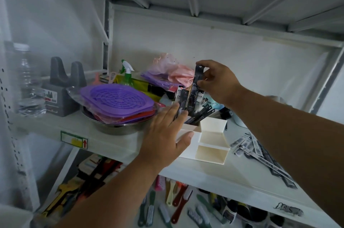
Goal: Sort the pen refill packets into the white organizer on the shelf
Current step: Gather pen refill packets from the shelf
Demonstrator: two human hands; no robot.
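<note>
Clear plastic bottle (28,80) far left, grey holder (62,88) beside it, purple strainers (116,100) stacked in a steel bowl (115,125) left of centre, green spray bottle (127,74) behind, pink bag (178,75) at centre, brushes (178,207) along the lower edge.

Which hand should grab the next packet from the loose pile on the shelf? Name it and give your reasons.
Right, probably. The loose pile lies on the shelf right of the white organizer, under the right forearm. The right hand must first drop the packet it pinches. The left hand steadies the organizer's left side.
</note>
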